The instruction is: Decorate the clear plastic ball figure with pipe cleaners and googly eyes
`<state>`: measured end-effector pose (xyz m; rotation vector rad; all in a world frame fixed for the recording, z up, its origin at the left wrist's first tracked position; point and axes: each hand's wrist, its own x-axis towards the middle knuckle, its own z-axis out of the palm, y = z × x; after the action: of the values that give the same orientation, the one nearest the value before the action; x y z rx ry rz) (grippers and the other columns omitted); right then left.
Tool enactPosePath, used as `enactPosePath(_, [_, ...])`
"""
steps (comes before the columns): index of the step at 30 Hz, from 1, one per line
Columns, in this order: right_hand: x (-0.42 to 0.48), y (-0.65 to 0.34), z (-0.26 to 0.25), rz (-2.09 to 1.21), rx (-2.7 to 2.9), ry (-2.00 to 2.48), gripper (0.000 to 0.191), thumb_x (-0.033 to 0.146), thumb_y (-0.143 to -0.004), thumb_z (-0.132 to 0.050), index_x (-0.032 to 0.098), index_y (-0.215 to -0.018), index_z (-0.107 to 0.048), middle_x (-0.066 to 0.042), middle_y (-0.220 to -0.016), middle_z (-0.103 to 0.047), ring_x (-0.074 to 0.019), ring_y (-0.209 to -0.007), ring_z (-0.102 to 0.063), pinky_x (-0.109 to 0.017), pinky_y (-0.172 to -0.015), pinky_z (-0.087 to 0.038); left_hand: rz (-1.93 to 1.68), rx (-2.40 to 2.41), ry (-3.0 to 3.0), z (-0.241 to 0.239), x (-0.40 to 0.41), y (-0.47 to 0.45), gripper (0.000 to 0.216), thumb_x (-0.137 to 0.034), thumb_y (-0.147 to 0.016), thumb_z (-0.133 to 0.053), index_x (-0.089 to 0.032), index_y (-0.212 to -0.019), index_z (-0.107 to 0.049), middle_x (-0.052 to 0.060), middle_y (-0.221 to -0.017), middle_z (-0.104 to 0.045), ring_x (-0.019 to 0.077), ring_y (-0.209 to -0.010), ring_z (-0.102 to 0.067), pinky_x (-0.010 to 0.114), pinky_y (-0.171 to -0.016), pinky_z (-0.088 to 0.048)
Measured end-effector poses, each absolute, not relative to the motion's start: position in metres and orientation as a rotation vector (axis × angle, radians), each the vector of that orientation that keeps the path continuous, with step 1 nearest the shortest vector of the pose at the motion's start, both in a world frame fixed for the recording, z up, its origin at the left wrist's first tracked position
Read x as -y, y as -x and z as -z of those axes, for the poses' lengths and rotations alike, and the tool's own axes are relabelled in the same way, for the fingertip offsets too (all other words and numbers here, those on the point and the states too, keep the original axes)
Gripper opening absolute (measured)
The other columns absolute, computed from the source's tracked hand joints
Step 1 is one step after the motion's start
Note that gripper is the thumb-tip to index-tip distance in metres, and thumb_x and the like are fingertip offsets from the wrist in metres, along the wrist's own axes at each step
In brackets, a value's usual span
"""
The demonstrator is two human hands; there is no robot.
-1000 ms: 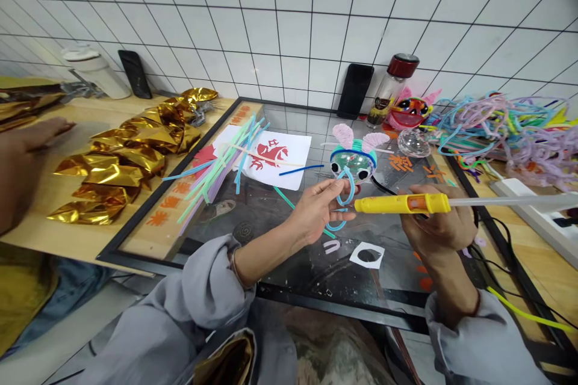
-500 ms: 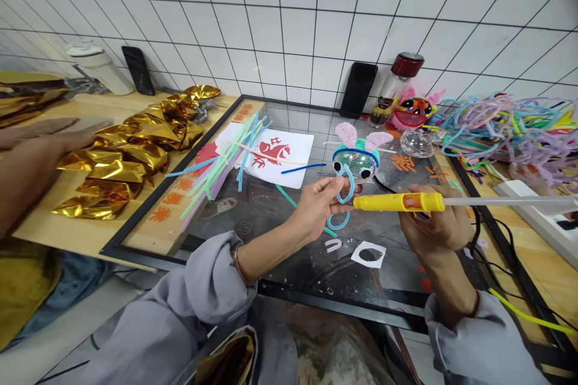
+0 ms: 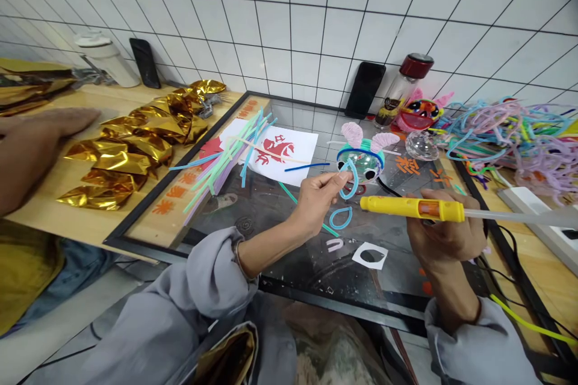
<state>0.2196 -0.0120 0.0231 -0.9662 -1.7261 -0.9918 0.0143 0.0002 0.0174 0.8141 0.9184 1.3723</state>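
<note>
My left hand pinches a light blue pipe-cleaner loop and holds it against the front of a clear ball figure with googly eyes, a blue band and pink ears. My right hand is wrapped round a yellow glue gun. Its nozzle points left toward the loop, and a clear glue stick juts out to the right. A second blue loop lies on the glass tabletop just below my left hand.
A bundle of coloured pipe cleaners lies beside a white sheet with a red papercut. Gold foil pieces cover the wooden bench at left, where another person's hand rests. A tangle of pipe cleaners, a red-lidded jar and a phone stand behind.
My left hand has lifted the blue loop up to the ball figure's face. The glue gun has drawn slightly away to the right. The other person's hand has shifted on the bench.
</note>
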Motion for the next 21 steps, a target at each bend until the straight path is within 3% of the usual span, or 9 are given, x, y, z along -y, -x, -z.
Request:
enactPosePath(11, [0.0129, -0.2173, -0.0227, 1.019, 1.725, 0.974, 0.018, 0.024, -0.081, -0.072, 0.022, -0.095, -0.061, -0.002, -0.072, -0.07, -0.0185, -0.063, -0.066, -0.031, -0.064, -0.051, -1.357, -0.997, -1.043, -0.0092, -0.0005, -0.0122, 0.039, -0.052, -0.076, -0.071, -0.014, -0.067, -0.071, -0.001, -0.06, -0.056, 0.0067, -0.054, -0.037, 0.023, -0.052, -0.03])
enactPosePath(21, [0.0146, -0.2217, -0.0143, 0.939, 1.743, 1.057, 0.015, 0.026, -0.08, -0.072, 0.023, -0.092, -0.062, -0.005, -0.076, -0.07, -0.0233, -0.069, -0.067, -0.036, -0.067, -0.052, -1.338, -1.011, -1.064, -0.0113, 0.0015, -0.0116, 0.038, -0.051, -0.077, -0.071, -0.015, -0.068, -0.072, -0.001, -0.058, -0.057, 0.0066, -0.052, -0.037, 0.022, -0.05, -0.03])
